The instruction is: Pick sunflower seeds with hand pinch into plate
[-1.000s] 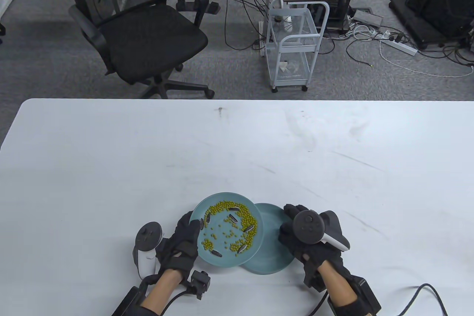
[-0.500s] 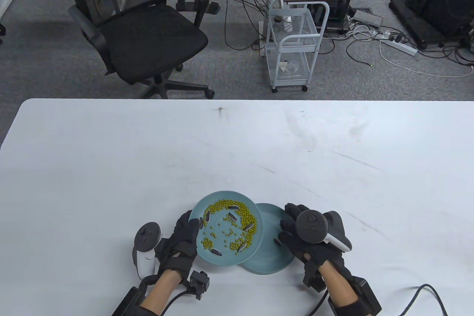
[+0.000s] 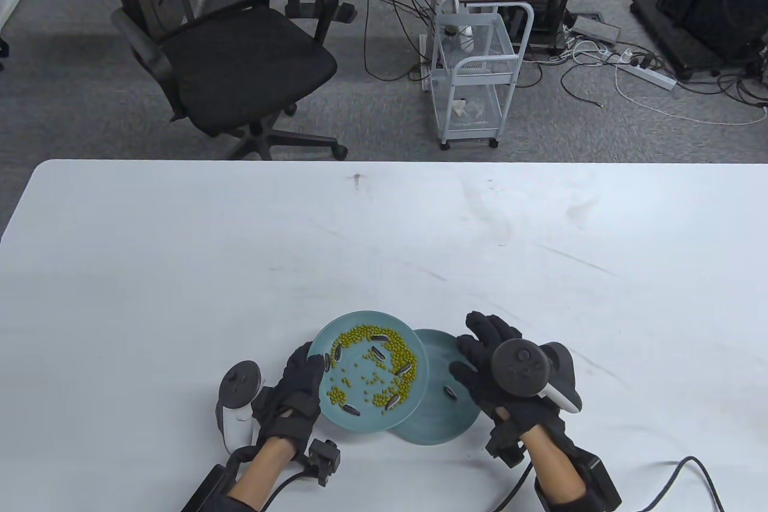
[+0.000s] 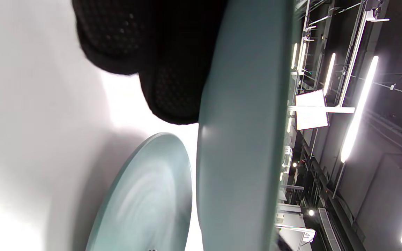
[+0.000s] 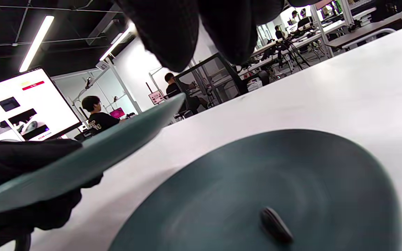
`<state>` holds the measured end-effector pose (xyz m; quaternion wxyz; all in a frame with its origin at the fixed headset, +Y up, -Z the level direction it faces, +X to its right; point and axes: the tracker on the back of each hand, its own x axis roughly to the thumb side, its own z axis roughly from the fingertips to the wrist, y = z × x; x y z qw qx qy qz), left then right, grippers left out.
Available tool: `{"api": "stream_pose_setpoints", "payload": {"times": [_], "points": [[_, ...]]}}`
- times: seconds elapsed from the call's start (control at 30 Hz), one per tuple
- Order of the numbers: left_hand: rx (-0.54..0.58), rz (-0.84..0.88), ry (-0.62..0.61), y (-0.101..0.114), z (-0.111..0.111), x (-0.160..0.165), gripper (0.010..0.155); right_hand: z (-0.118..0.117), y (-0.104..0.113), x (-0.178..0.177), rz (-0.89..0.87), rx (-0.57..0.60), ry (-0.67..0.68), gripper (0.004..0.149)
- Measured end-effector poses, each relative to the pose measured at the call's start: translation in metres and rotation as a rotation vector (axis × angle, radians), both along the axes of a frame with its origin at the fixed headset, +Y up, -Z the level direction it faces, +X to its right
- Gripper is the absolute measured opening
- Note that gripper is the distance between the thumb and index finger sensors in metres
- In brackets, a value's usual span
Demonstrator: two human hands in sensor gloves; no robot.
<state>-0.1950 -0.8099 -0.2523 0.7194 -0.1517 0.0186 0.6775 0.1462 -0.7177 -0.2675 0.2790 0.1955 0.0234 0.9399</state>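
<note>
Since half a second ago your right hand (image 3: 504,377) has lifted and drawn back off the lower plate (image 3: 441,425), fingers spread and holding nothing, and the dropped seed (image 3: 450,392) now lies uncovered on that plate's left half. Your left hand (image 3: 297,389) has stayed put, gripping the left rim of the raised plate (image 3: 360,419), which overlaps the lower plate's left edge.

The remaining sunflower seeds (image 3: 378,354) lie on the raised plate among the green peas (image 3: 360,335), several of them along the side nearest the lower plate.

The risk sits with the raised plate. I judge it is off the table and slightly tilted; tip it further as you reach in and peas could roll off onto the lower plate or the table. A pinch made where the peas are thick could also carry a pea along with the seed.

The table view alone shows the contents of the raised plate and where each seed lies. The right wrist view shows what it cannot: a clear gap beneath the raised plate's edge, and the dropped seed resting flat on the lower plate. The left wrist view shows only the raised plate's underside with your fingers (image 4: 173,90) against it.
</note>
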Motion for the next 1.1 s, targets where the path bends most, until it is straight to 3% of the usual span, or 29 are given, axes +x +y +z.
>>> {"api": "stream_pose_setpoints", "payload": {"times": [0.13,0.37,0.6,0.87,1.1], "points": [[-0.001,0.005,-0.002,-0.001,0.000,0.001,0.051,-0.002,0.019,-0.028,-0.016,0.016,0.085,0.048],[-0.007,0.058,-0.032,-0.001,0.001,0.004,0.053,-0.013,0.050,-0.108,0.016,0.019,0.236,0.044],[-0.007,0.067,-0.035,-0.001,0.003,0.006,0.053,-0.026,0.026,-0.173,0.174,-0.168,0.320,0.045],[-0.002,0.049,-0.028,-0.002,0.004,0.008,0.052,-0.023,0.011,-0.191,0.280,-0.102,0.231,0.049],[0.005,0.059,-0.036,-0.003,0.005,0.010,0.052,-0.021,0.008,-0.190,0.301,-0.038,0.192,0.044]]}}
